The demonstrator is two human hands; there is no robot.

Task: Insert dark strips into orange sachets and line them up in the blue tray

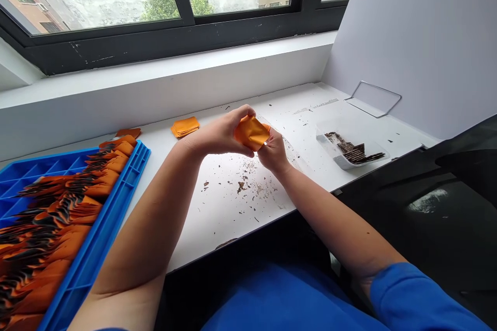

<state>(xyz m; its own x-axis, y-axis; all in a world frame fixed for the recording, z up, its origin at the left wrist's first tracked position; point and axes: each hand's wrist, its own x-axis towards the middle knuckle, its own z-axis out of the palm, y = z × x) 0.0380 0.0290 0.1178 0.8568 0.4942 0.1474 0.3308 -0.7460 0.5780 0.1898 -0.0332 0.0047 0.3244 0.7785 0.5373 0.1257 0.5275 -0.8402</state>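
Observation:
A small orange packet (252,133), paper-like and slightly bulged, is held between my two hands above the white table. My left hand (225,132) curves around its left side, thumb and fingers gripping its edges. At its right edge my right hand (274,151) has its fingers closed on it; some fingertips are hidden behind. Beneath the hands, brown flakes and pale crumbs (248,186) lie scattered. A stack of flat orange packets (185,127) rests to the left of my left hand.
On the left a blue divided tray (134,170) carries rows of orange-and-black packets (77,209). An orange piece (129,133) lies behind it. To the right, a clear plastic box (341,161) contains dark brown flat pieces (359,153). A wire stand (373,98) is near the right panel.

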